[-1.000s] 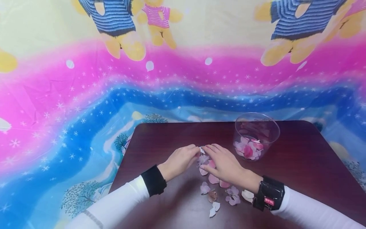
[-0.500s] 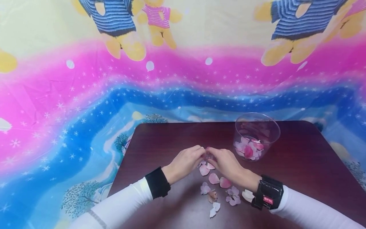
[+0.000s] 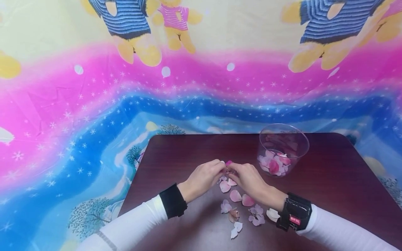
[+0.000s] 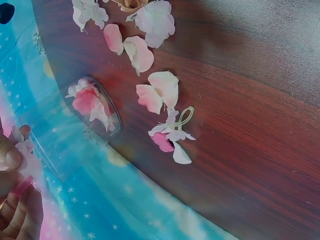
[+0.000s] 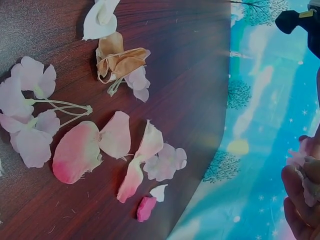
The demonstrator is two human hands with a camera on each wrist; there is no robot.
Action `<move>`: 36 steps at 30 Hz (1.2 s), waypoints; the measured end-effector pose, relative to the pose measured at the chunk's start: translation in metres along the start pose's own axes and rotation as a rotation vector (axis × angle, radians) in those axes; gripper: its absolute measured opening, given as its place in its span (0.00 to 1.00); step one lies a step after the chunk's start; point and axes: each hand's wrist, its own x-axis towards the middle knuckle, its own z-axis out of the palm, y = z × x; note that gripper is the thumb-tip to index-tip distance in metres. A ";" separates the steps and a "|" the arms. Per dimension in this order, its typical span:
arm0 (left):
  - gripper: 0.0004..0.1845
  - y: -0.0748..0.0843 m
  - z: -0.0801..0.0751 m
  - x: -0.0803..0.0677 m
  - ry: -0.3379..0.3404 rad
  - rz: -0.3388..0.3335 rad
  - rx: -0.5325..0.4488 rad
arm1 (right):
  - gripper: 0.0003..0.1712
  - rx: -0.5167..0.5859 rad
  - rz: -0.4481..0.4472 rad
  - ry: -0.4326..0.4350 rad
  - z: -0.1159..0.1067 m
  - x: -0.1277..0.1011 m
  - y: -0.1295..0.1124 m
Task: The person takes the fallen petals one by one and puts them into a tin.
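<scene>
Closely together, the fingers of the left hand and right hand pinch a small bunch of pale petals. Just on the near side of those fingers, pink petals lie loose on the table, with white petals farther toward the person; a clear tub, holding more petals, stands to the fingers' right.

I wear white: my left sleeve has a thin grey stripe across the forearm, and my right sleeve is plain where it shows. My left hand and right hand are bare. A dull black band wraps one wrist; a glossy black band wraps the other, its small red label bearing pale letters.
</scene>
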 end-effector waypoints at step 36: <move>0.49 -0.013 0.004 -0.012 -0.250 -0.140 0.180 | 0.20 -0.119 -0.009 -0.046 -0.014 -0.004 0.020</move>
